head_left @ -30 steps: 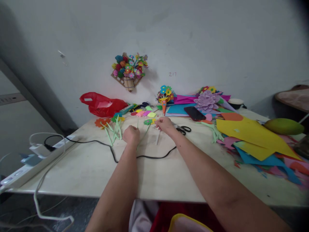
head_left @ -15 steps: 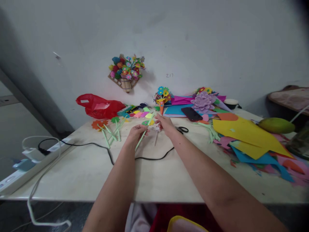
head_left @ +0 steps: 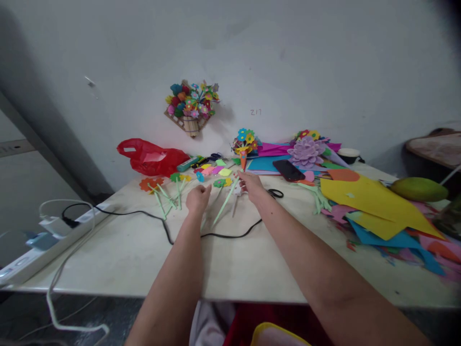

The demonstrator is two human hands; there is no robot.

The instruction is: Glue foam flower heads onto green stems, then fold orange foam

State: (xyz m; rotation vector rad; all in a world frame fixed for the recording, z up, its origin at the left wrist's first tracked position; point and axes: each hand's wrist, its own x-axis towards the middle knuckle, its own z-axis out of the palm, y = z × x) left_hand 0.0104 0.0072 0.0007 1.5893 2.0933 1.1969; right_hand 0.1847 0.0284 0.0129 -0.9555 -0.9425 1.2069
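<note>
My right hand [head_left: 251,185] pinches the upper end of a pale green strip [head_left: 226,201], which slants down to the left above the table. My left hand [head_left: 197,198] is apart from that strip, its fingers curled in; whatever is inside them, if anything, is hidden. Just beyond it lies a small blue flower [head_left: 200,177]. A green flower [head_left: 219,183] and a yellow flower [head_left: 228,181] lie between the hands. Black-handled scissors [head_left: 276,193] are partly covered by my right wrist. Left of my left hand are several pale green stems with an orange flower [head_left: 150,184].
A black cable [head_left: 230,236] crosses the table below my hands, from a white power strip [head_left: 54,245] at left. A red plastic bag [head_left: 151,158], a phone [head_left: 288,170], yellow foam sheets [head_left: 374,199], a green fruit [head_left: 419,189] and a cone of flowers [head_left: 244,156] stand around.
My left hand has let go of the pale green strip and moved left. The strip stays in my right hand, its lower end now a little further right. The view has shifted slightly.
</note>
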